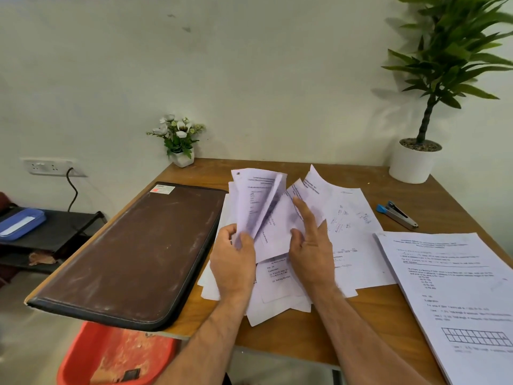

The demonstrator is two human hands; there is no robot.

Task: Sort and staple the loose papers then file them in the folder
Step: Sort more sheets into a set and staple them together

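loose papers [280, 276] spread mid-surface | left hand [231, 261] gripped raised sheets [259, 201] | right hand [312, 248] fingers relaxed, touching sheets | folder [133, 251] at 9 o'clock | stapler [397, 213] at 2 o'clock

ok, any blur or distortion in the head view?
Head view: motion blur on the sheets held by the left hand; wide-angle bending at the edges, folder stretched; soft, even light; the tall plant casts a faint wall shadow; no glare.

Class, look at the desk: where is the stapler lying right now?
The stapler lies on the right side of the wooden table, beyond the neat paper stack and in front of the large potted plant.
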